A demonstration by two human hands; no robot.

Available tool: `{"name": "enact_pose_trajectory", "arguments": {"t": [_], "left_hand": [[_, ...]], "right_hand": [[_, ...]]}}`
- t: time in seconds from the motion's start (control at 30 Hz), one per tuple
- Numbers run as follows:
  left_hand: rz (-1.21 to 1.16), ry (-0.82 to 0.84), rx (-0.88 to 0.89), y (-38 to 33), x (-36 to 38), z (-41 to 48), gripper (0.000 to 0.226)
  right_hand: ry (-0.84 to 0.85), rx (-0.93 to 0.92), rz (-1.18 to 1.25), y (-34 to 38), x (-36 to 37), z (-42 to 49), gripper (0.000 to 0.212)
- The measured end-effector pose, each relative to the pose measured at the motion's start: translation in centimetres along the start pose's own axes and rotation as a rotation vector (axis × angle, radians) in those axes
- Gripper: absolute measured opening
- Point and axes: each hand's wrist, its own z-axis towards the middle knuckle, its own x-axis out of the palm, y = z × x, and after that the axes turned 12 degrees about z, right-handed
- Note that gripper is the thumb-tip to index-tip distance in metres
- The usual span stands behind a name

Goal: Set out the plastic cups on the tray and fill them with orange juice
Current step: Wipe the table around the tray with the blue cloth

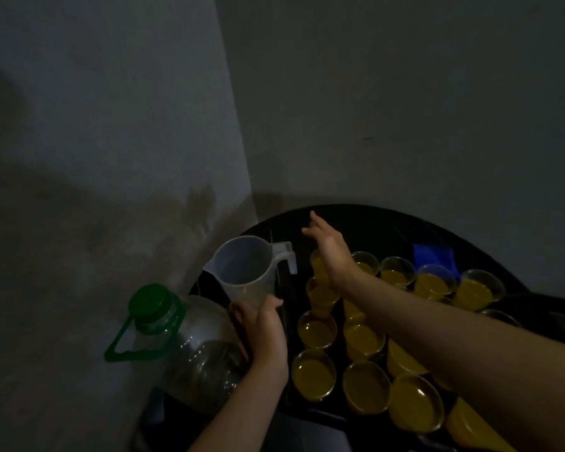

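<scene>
- As we look down from the head camera in dim light, we see a round black table (pixel 382 220) pushed into the corner of a grey wall (pixel 388 109).
- On the table lies a dark tray (pixel 294 288); its edges are hard for us to trace in the gloom.
- Many small clear plastic cups (pixel 366 386) stand close together in rows on the tray, upright, and each one we can see holds orange juice (pixel 313 373) nearly to the brim.
- The left hand (pixel 261 327) grips the lower part of a translucent plastic measuring jug (pixel 245 269), with fingers and thumb curled round its base.
- The jug stands just left of the cups, roughly upright, with its spout to the left and its handle to the right; it looks almost empty to us.
- The right hand (pixel 327 246) holds nothing; its fingers are stretched out and spread, pointing away towards the far side of the table.
- This hand hovers above the far-left cups, and its forearm crosses over several rows of them.
- A large clear plastic bottle (pixel 203 353) with a green screw cap (pixel 150 301) and a green carrying handle (pixel 118 347) stands just beside the left hand, on its left.
- A blue object (pixel 433 256) lies on the table behind the far row of cups; we cannot tell what it is.
</scene>
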Motion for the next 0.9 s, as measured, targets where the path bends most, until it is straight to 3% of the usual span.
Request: {"name": "enact_pose_trajectory", "arguments": {"t": [0.07,0.23,0.33,0.47,0.57,0.73,0.9], "left_hand": [[-0.011,0.018,0.047,-0.4,0.4,-1.4,0.092],[0.073,-0.122,0.132,-3.0,3.3,-3.2,0.063],[0.054,-0.157,0.142,-5.2,5.3,-3.5,0.061],[-0.008,-0.201,0.022,-6.7,7.3,-3.8,0.053],[0.048,-0.167,0.086,-6.5,8.7,-3.7,0.054],[0.349,0.049,0.441,-7.6,11.4,-3.1,0.047],[0.867,0.542,0.994,-9.8,15.7,0.0,0.047]], "right_hand": [[-0.022,-0.021,-0.008,0.4,-1.3,-1.0,0.056],[-0.090,-0.092,-0.026,2.7,-5.8,-2.0,0.062],[-0.126,-0.121,-0.031,4.9,-9.4,-1.6,0.062],[-0.191,-0.146,-0.083,6.4,-14.1,-1.1,0.060],[-0.246,-0.185,-0.152,7.1,-17.0,-0.5,0.049],[-0.265,-0.159,-0.420,7.9,-22.5,0.5,0.037],[-0.137,0.087,-0.508,6.8,-27.4,1.1,0.048]]}}
